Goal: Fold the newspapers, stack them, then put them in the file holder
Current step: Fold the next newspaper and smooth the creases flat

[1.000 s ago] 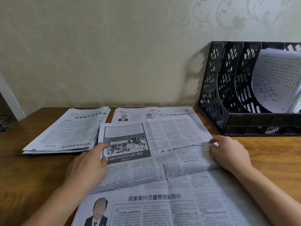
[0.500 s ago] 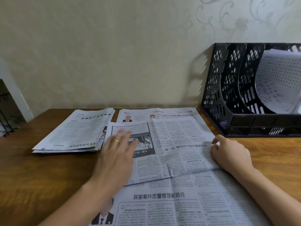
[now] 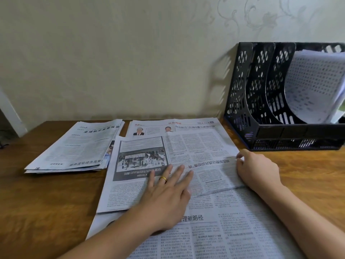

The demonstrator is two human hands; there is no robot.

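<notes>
Now the folded newspaper (image 3: 186, 156) lies long axis left-right, left hand (image 3: 166, 195) fingers spread flat, right hand (image 3: 259, 169) pinching its edge.

You get dim, soft light; the file holder (image 3: 261, 101) throws a faint shadow leftward on the wall (image 3: 112, 62). Edges bow, and fine print looks smeared.

A stack of folded grey newsprint papers (image 3: 74, 146) lies left of both hands on the brown wooden tabletop (image 3: 37, 202); the black perforated plastic file holder (image 3: 261, 101) stands behind the right hand (image 3: 259, 171).
</notes>
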